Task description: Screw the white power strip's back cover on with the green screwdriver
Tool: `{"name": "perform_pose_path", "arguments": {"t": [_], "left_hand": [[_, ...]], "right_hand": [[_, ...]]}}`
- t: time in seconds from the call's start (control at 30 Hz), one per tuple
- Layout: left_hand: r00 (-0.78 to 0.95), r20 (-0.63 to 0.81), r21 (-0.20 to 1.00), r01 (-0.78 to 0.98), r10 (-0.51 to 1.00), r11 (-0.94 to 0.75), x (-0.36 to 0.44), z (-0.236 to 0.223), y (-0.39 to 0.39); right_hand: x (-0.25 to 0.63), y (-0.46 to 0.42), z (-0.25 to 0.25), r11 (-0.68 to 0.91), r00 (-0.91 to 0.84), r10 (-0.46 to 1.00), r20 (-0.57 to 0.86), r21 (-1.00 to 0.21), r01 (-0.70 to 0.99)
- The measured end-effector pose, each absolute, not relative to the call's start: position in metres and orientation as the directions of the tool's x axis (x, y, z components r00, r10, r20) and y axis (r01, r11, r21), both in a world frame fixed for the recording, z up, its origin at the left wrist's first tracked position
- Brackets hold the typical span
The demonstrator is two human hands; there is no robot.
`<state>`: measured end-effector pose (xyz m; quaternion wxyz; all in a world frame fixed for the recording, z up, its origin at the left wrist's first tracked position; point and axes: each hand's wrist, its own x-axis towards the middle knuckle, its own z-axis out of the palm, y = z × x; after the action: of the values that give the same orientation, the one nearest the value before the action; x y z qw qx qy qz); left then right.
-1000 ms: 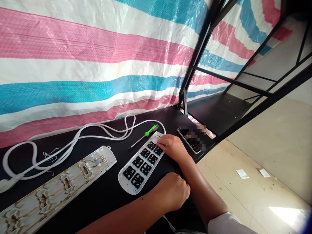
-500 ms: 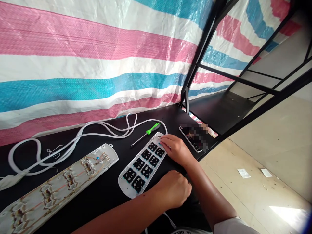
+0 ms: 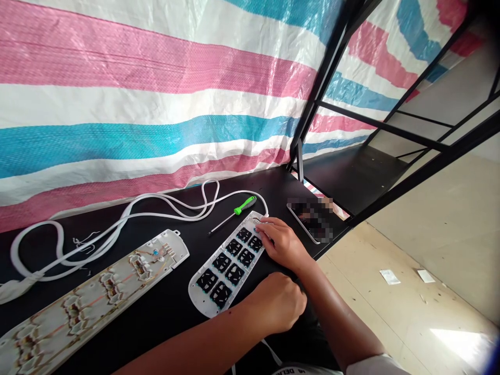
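Black tabletop [image 3: 164, 307], right hand [image 3: 284, 242] touching far end of white socket panel [image 3: 228, 264], grip unclear, left hand [image 3: 281, 302] loosely fisted.

on my feed i see a smooth, matt tabletop [image 3: 164, 297], a glossy, crinkled woven-plastic sheet [image 3: 156, 140], smooth plastic on the socket panel [image 3: 226, 266], metal contacts [image 3: 111, 288] in the plastic casing [image 3: 88, 284], and a screwdriver [image 3: 237, 210] with plastic handle [image 3: 246, 204] and metal shaft [image 3: 222, 224].
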<state>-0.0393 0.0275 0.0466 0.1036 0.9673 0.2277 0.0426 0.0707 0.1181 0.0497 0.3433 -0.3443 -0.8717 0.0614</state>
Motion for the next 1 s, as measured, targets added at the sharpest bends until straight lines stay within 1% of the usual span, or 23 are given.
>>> {"name": "perform_pose_path", "arguments": {"t": [0.07,0.27,0.43,0.63,1.0], "left_hand": [[0.895,0.025,0.215,0.431,0.446,-0.876,-0.0394,0.0471,0.0276],[0.889,0.022,0.212,0.443,0.458,-0.871,-0.0398,0.048,0.0277],[0.888,0.056,0.2,0.438,0.456,-0.877,-0.0392,0.0474,0.0274],[0.89,0.053,0.184,0.437,0.453,-0.881,-0.0386,0.0453,0.0269],[0.888,0.068,0.174,0.439,0.455,-0.882,-0.04,0.0428,0.0265]], "right_hand": [[0.0708,0.1188,0.0484,0.758,-0.517,0.638,0.571,-0.35,0.55],[0.0707,0.1194,0.0442,0.755,-0.53,0.643,0.554,-0.341,0.56],[0.0699,0.1182,0.0465,0.763,-0.533,0.633,0.561,-0.335,0.552],[0.0704,0.1189,0.0456,0.784,-0.457,0.591,0.665,-0.338,0.521],[0.0698,0.119,0.0408,0.78,-0.499,0.597,0.629,-0.307,0.546]]}}
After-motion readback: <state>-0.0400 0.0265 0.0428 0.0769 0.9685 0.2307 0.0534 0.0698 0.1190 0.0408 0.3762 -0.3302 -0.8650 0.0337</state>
